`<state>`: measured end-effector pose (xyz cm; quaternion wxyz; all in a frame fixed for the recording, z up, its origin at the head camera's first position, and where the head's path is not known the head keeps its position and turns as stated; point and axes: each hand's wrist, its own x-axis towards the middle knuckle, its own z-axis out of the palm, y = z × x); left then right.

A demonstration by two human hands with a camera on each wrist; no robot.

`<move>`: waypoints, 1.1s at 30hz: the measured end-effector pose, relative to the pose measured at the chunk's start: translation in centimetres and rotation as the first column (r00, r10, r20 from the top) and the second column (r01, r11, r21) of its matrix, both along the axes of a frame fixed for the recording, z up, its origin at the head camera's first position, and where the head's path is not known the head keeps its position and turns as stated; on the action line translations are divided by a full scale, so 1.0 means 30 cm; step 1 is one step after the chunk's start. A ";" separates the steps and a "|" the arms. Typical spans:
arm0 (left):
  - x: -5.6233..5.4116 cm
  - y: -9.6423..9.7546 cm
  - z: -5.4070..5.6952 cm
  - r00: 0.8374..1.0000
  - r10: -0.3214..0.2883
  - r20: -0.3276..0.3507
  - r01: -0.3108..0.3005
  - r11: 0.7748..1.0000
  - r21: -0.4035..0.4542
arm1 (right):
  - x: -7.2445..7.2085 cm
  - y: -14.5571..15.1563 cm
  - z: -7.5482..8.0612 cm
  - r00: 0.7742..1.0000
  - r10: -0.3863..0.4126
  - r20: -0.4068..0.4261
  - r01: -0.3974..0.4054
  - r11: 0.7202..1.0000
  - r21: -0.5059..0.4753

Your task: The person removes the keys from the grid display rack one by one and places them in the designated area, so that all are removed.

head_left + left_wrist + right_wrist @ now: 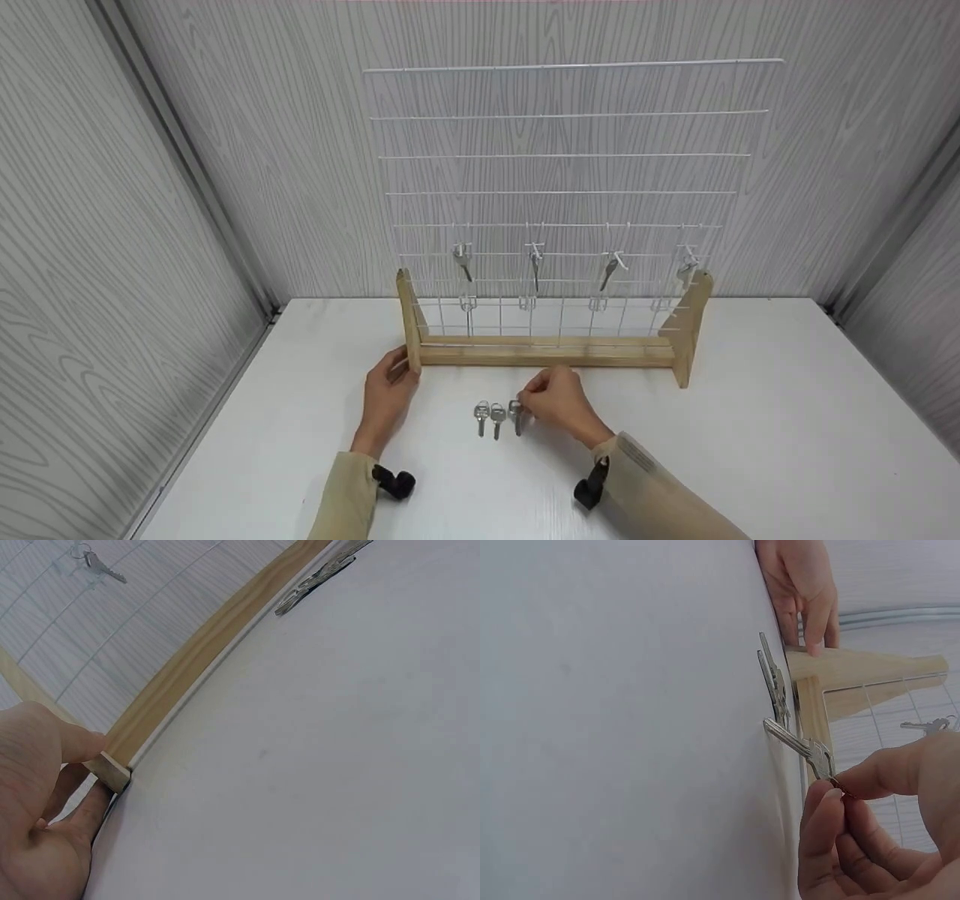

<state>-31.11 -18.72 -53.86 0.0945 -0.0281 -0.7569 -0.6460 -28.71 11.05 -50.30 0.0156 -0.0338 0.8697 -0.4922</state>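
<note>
My right hand (562,403) pinches a silver key (819,757) by its ring between thumb and fingertips, just above the white table. Beside it two more silver keys (497,414) lie on the table, each with a small ring. At the foot of the wooden left end piece (409,319) of a wire display rack, my left hand (388,397) grips the wood between thumb and fingers. In the left wrist view the thumb presses on the front of that foot (111,772). Above the base, several keys (535,259) hang from white hooks in a row.
The white wire grid (574,156) leans back from the wooden base bar (544,354) toward the grey wood-grain wall (255,112). Below the hanging keys is a lower row of hooks (527,303). The rack's right end piece (688,330) stands on the white table (795,420).
</note>
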 end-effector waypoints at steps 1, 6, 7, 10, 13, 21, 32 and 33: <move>0.000 -0.001 0.000 1.000 0.000 0.000 0.000 1.000 0.002 | 0.000 -0.001 0.000 1.000 0.001 0.004 -0.001 1.000 0.008; -0.003 0.001 -0.001 1.000 0.005 0.006 -0.005 1.000 0.005 | -0.003 -0.003 0.000 1.000 0.025 0.018 -0.025 0.999 0.041; -0.004 0.001 -0.001 1.000 0.006 0.010 -0.006 1.000 0.007 | -0.004 -0.004 0.000 0.999 0.031 0.022 -0.032 0.998 0.047; -0.004 0.002 -0.001 1.000 0.000 0.011 -0.001 1.000 0.013 | -0.007 -0.006 0.005 0.998 0.047 0.030 -0.049 0.997 0.058; -0.004 0.000 -0.001 1.000 0.001 0.013 -0.001 1.000 0.021 | -0.009 -0.009 0.010 0.998 0.063 0.027 -0.065 0.995 0.081; -0.007 -0.006 -0.004 1.000 0.001 0.011 -0.001 1.000 0.026 | -0.012 -0.015 0.012 0.995 0.100 0.011 -0.100 0.988 0.120; -0.005 -0.004 -0.002 1.000 0.010 -0.002 -0.010 1.000 -0.010 | -0.003 -0.007 0.018 0.986 0.165 -0.018 -0.162 0.979 0.126; -0.006 -0.004 -0.002 1.000 0.011 0.000 -0.011 1.000 -0.012 | -0.002 -0.007 0.018 0.986 0.165 -0.018 -0.161 0.978 0.131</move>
